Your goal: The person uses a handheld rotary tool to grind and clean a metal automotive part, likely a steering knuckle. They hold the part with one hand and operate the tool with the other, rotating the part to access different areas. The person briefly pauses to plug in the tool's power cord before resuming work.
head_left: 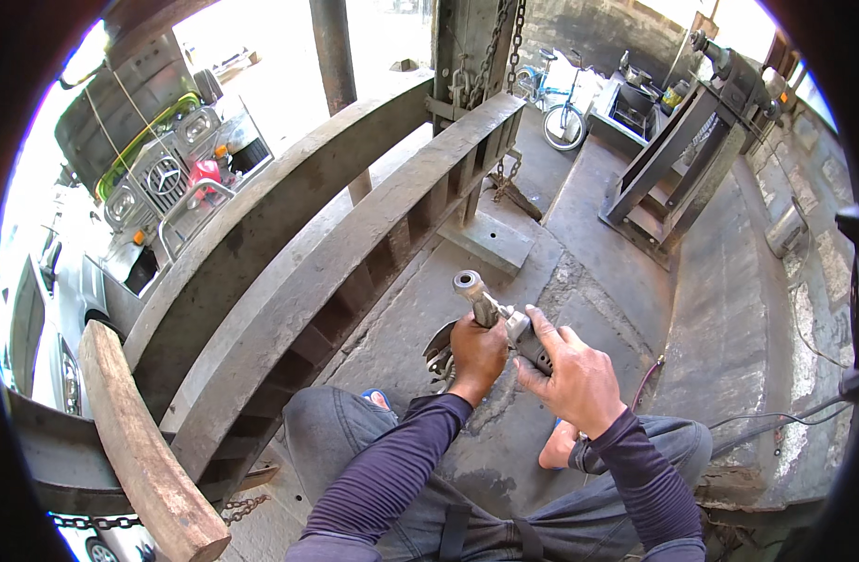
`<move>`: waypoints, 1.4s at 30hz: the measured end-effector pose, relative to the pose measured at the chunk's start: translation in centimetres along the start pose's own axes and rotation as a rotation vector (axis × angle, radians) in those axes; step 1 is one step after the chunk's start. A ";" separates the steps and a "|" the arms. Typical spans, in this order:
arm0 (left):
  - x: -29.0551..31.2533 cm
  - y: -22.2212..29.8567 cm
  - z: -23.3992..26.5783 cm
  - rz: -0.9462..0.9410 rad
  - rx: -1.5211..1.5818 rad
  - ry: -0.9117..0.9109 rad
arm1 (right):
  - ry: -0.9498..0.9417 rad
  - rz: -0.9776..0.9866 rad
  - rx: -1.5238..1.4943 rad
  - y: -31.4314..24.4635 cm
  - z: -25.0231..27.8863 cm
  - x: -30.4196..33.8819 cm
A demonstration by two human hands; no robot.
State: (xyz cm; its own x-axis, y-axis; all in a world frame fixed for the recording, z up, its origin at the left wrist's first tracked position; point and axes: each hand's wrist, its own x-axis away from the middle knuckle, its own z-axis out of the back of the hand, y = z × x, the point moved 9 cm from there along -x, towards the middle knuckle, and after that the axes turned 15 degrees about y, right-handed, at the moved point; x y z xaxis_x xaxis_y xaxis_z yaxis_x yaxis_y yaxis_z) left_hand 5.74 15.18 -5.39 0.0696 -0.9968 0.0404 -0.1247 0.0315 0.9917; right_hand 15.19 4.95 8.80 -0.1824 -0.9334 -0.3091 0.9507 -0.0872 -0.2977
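My left hand [478,354] is wrapped round a metal rod-like piece [471,285] whose round, hollow end points up and away from me. Just right of it, my right hand [572,375] grips a dark grey body with a metal head [523,330], its index finger stretched along the top. The two metal pieces meet or overlap between my hands; whether they are one thing I cannot tell. Behind my left wrist shows a dark, curved metal part [437,348], partly hidden by that hand. Both hands are held above the concrete floor, between my bent knees.
Two long steel beams [308,253] run diagonally on my left, with a curved wooden block [148,450] at the near end. A chain [517,47] hangs by a post. A black steel frame [678,150], a blue bicycle [562,98] and an open-hooded vehicle [167,178] stand farther off. Cables [785,417] lie right.
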 end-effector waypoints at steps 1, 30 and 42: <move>0.0 -0.1 0.0 0.000 -0.022 -0.004 | -0.018 0.010 0.002 -0.1 -0.2 0.0; -0.1 -1.1 -0.3 -0.098 0.052 0.003 | -0.113 0.058 0.077 -1.4 0.5 -1.6; 0.1 0.0 0.3 0.065 -0.061 0.029 | -0.066 -0.029 0.055 0.6 1.7 -1.5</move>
State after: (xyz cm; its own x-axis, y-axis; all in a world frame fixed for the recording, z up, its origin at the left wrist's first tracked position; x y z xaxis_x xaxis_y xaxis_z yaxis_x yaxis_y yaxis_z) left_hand 5.41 15.04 -5.43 0.0919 -0.9899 0.1078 -0.0694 0.1017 0.9924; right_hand 16.47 5.72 10.67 -0.1945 -0.9510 -0.2404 0.9581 -0.1316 -0.2546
